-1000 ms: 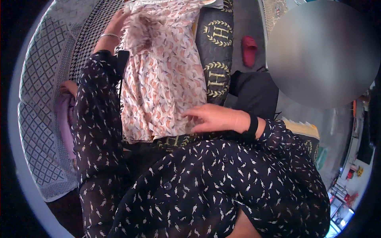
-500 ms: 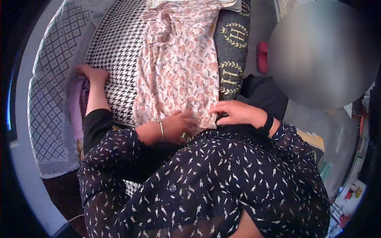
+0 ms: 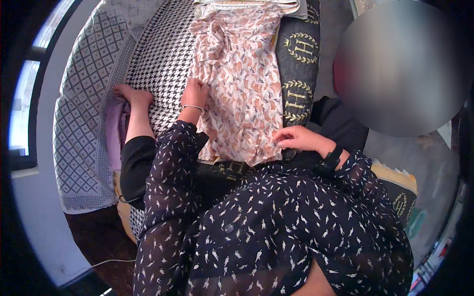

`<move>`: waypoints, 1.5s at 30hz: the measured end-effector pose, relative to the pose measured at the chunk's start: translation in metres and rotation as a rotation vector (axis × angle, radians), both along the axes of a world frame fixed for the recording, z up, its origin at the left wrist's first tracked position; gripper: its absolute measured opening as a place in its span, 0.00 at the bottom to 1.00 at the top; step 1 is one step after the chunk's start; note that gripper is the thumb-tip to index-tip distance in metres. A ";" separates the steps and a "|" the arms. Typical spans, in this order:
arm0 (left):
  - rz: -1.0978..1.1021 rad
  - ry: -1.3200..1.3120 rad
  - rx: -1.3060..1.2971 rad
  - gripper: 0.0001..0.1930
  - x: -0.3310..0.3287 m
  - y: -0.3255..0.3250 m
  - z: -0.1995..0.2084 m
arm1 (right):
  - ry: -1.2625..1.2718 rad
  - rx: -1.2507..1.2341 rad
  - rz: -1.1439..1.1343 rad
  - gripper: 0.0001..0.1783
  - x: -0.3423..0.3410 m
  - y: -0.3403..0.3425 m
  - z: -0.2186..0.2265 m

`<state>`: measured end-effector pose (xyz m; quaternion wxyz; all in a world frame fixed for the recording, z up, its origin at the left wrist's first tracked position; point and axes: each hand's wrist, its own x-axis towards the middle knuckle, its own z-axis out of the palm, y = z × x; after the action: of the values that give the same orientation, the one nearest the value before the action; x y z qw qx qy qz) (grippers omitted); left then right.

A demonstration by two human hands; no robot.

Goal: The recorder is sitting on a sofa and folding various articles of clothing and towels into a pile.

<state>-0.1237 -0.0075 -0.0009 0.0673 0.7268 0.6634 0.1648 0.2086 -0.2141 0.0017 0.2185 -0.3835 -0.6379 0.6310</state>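
Note:
A long printed garment (image 3: 242,84), white with orange-pink and grey shapes, lies spread out in front of me, its far left part bunched in folds. My left hand (image 3: 196,96), with a bracelet on the wrist, is closed on the garment's left edge about midway along. At the near right corner, my right hand (image 3: 302,139) pinches the cloth between bent fingers; a black band circles that wrist. Part of the pinch is hidden by the fingers themselves. The garment's near hem lies wavy just in front of my body.
Beneath the garment are a black-and-white houndstooth cover (image 3: 160,54) and a dark quilted cover (image 3: 296,74) with yellow wreaths. A folded pale cloth (image 3: 291,7) lies at the far end. To the left are my bare foot (image 3: 138,96), a purple cloth (image 3: 114,130) and a lattice-patterned backrest cover (image 3: 89,113).
My left hand has moved from the near hem up and away to the garment's left edge. My right hand stays at the near right corner, its fingers now closer together. The hem lies flatter.

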 end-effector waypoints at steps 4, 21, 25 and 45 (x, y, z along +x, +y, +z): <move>0.033 -0.252 -0.130 0.10 -0.007 0.010 0.012 | 0.041 -0.351 -0.093 0.15 0.009 -0.001 -0.006; -0.352 0.196 -0.532 0.19 -0.004 -0.072 0.062 | 0.057 -0.403 -0.108 0.15 0.008 0.003 -0.001; -0.394 0.457 -0.680 0.19 -0.013 -0.115 0.074 | 0.155 -0.356 -0.034 0.15 0.002 0.002 0.000; -0.239 0.288 -0.534 0.26 -0.038 -0.116 0.081 | -0.382 0.040 -0.048 0.25 0.002 -0.009 0.029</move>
<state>-0.1617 -0.1231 0.0798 0.1800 0.7721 0.5957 -0.1287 0.2104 -0.2227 0.0306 0.1162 -0.5070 -0.6709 0.5285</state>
